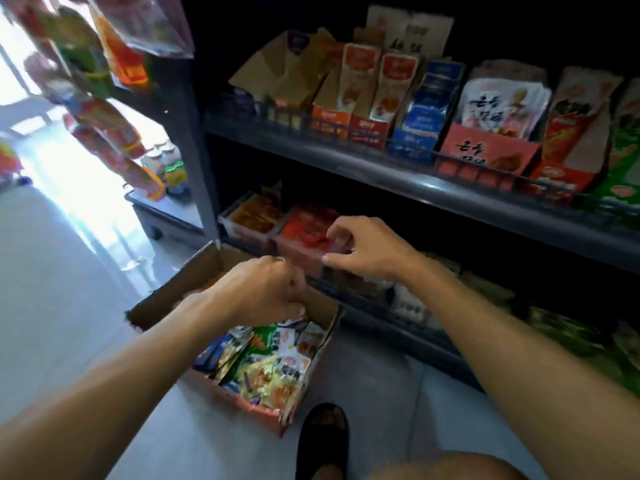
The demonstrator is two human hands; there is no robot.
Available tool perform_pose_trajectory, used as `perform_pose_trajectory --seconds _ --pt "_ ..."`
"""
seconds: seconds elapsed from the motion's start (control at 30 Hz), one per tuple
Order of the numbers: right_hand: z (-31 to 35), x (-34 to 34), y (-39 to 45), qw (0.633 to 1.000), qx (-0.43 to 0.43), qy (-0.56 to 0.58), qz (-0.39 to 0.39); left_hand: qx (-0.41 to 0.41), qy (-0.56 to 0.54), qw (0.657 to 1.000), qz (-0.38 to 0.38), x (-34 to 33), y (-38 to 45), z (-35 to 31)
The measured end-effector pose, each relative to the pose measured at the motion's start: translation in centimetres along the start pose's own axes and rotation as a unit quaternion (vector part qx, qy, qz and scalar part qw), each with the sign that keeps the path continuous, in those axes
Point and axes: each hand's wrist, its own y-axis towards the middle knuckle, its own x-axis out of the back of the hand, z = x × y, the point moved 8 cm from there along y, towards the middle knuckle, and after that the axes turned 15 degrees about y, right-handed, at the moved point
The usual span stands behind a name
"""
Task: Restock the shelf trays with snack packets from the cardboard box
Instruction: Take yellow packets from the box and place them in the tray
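Observation:
An open cardboard box (313, 382) stands on the floor, holding several mixed snack packets (266, 365) in green, yellow, white and blue. My left hand (263, 289) hovers over the box with its fingers curled downward; what they hold is hidden. On the lowest shelf, a red tray (294, 252) is filled with red packets (304, 225). My right hand (363, 247) is at that tray's front right corner, fingers curled into the red packets and thumb against the tray's front. An orange-packet tray (252, 213) sits to its left.
The upper shelf (381, 168) carries display boxes of upright snack bags. More trays (412, 303) line the low shelf to the right. Hanging packets (104, 126) fill a rack at left. My dark shoe (322, 441) stands on the tiled floor beside the box.

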Motion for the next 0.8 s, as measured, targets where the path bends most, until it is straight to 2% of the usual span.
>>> perform_pose_trajectory --seconds 0.23,0.4,0.67,0.8 --pt "-3.1 -13.8 4.1 0.993 -0.039 0.033 0.104 0.022 -0.023 0.997 0.066 -11.2 -2.0 6.6" --pt "-9.1 -22.4 4.7 0.977 -0.106 0.039 0.179 0.024 -0.041 0.993 0.112 -20.2 -1.6 7.5" --pt "-18.0 -31.1 4.9 0.946 -0.181 -0.047 0.266 0.032 -0.083 0.976 0.197 -33.0 2.1 6.0" --pt "-19.2 -33.6 5.9 0.941 -0.171 -0.102 0.274 0.020 -0.094 0.964 0.248 -37.0 4.7 5.8"
